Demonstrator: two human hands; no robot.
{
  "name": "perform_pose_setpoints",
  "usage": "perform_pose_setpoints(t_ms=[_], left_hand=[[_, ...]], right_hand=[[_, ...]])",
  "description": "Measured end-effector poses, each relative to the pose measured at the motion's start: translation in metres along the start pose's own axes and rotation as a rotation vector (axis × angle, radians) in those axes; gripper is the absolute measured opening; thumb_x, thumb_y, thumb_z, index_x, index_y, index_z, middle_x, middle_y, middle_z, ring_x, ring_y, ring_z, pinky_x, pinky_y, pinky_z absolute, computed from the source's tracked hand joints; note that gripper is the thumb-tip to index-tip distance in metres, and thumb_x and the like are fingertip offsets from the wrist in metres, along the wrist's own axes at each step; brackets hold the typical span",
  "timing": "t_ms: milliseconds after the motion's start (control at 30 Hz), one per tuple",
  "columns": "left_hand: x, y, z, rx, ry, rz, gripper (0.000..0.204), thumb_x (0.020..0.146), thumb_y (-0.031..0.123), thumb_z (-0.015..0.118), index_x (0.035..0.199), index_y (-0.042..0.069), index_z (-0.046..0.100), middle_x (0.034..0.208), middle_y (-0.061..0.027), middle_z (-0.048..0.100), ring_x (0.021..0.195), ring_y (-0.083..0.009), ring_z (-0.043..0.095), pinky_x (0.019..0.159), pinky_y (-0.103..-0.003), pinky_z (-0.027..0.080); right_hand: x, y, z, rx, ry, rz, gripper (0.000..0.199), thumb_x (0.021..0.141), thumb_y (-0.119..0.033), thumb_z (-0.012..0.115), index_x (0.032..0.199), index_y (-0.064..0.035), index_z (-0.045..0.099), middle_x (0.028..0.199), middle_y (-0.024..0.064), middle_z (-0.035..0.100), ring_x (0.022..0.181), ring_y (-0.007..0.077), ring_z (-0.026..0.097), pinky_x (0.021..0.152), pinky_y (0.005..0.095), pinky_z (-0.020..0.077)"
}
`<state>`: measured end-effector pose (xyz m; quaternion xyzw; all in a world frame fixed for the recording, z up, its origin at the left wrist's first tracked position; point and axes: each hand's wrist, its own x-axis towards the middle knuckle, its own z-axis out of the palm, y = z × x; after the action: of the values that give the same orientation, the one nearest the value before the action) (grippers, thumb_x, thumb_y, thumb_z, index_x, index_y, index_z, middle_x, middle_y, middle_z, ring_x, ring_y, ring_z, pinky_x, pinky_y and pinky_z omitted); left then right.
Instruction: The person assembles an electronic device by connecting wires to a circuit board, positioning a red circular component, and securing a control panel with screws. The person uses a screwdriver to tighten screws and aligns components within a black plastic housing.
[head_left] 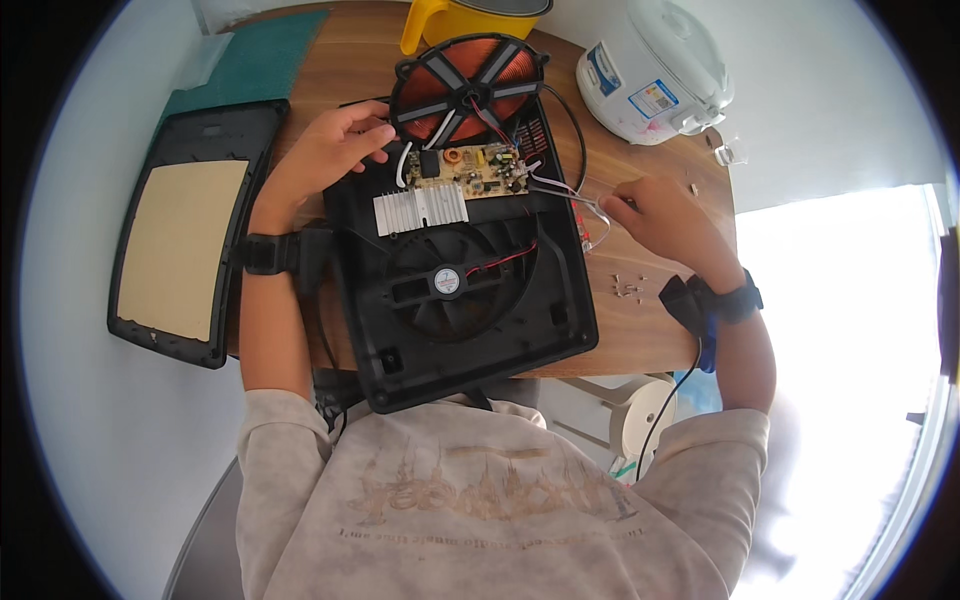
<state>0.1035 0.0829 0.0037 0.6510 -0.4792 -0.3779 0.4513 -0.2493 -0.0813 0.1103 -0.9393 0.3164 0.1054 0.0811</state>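
An opened induction cooker base (480, 365), black plastic, lies in front of me. At its far side a round copper heating coil (470, 88) in a black frame stands tilted. My left hand (340, 148) is at the coil's left rim, thumb and index finger closed on it. Between thumb and fingertips, my right hand (655, 222) pinches a thin grey-white wire (565, 192) running from the circuit board (475, 172). A silver heat sink (420, 208) is mounted beside the board. Nearer to me, the black fan (445, 282) has red and black leads.
At left lies the cooker's black top panel (185, 240), its beige inner face up. Several small screws (628, 288) are scattered right of the base. A white rice cooker (655, 75) and a yellow pot (475, 20) stand at the back of the wooden table (340, 45).
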Motion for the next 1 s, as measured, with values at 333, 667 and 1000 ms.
perform_pose_setpoints(t_ms=[333, 667, 1000], left_hand=[[0.006, -0.004, -0.003, 0.027, -0.046, -0.001, 0.047, 0.101, 0.03, 0.065, 0.137, 0.0, 0.059, 0.106, -0.0059, 0.071, 0.089, -0.0126, 0.07, 0.07, -0.025, 0.053], [0.002, 0.029, 0.0, 0.131, 0.088, 0.058, 0.05, 0.098, 0.031, 0.07, 0.14, 0.006, 0.059, 0.109, -0.0047, 0.072, 0.086, -0.0126, 0.067, 0.069, -0.026, 0.055], [-0.005, 0.049, 0.012, 0.528, 0.369, 0.241, 0.025, 0.091, 0.016, 0.075, 0.11, 0.0, 0.076, 0.076, -0.0069, 0.072, 0.065, -0.008, 0.063, 0.064, -0.025, 0.052]], right_hand=[[-0.052, 0.092, 0.048, 0.392, 0.369, 0.492, 0.034, 0.099, -0.036, 0.065, 0.104, -0.0041, 0.072, 0.089, 0.017, 0.074, 0.081, 0.0332, 0.07, 0.076, 0.0413, 0.0523], [-0.035, 0.129, 0.102, 0.224, 0.422, 0.423, 0.029, 0.094, -0.034, 0.07, 0.104, -0.0065, 0.073, 0.099, 0.0187, 0.075, 0.097, 0.0387, 0.07, 0.084, 0.0473, 0.0534], [-0.017, 0.133, 0.121, 0.212, 0.401, 0.482, 0.028, 0.094, -0.033, 0.069, 0.106, -0.0088, 0.074, 0.103, 0.0161, 0.074, 0.101, 0.038, 0.069, 0.085, 0.047, 0.0531]])
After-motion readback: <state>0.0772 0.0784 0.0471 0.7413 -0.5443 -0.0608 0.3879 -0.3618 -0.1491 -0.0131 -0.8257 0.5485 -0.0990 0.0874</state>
